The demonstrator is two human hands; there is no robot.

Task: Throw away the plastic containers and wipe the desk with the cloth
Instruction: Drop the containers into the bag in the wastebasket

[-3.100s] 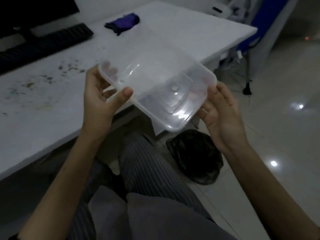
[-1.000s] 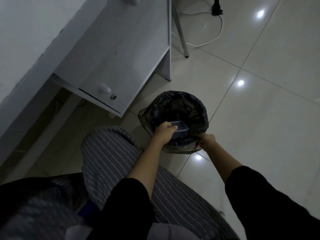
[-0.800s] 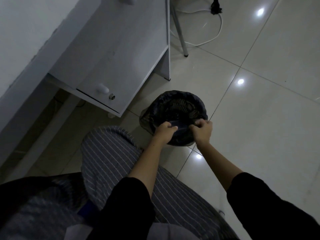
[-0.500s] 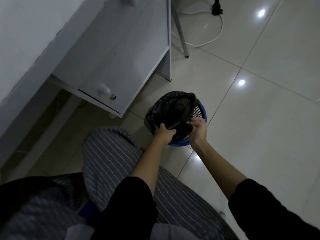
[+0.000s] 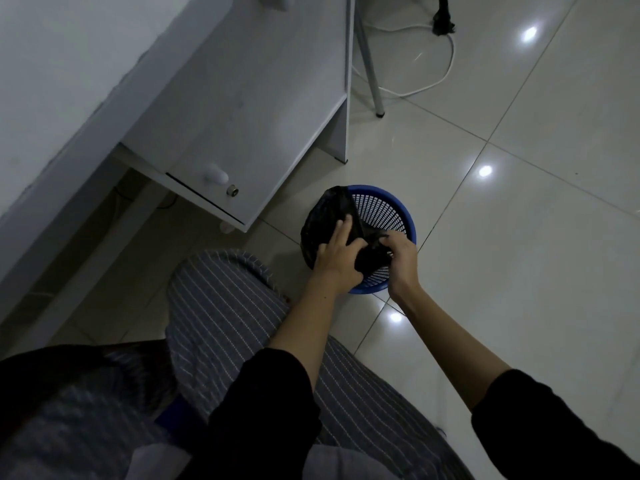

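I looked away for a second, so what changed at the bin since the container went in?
Both hands, left and right, gathered the black bag off the rim toward the left, baring the blue basket. The container is no longer visible. The basket, cabinet and cable stayed put.

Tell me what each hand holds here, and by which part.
Both hold the black bin bag: left hand on its side, right hand gripping its gathered top, over the blue basket.

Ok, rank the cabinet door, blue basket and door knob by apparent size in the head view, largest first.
1. Cabinet door
2. Blue basket
3. Door knob
No close calls.
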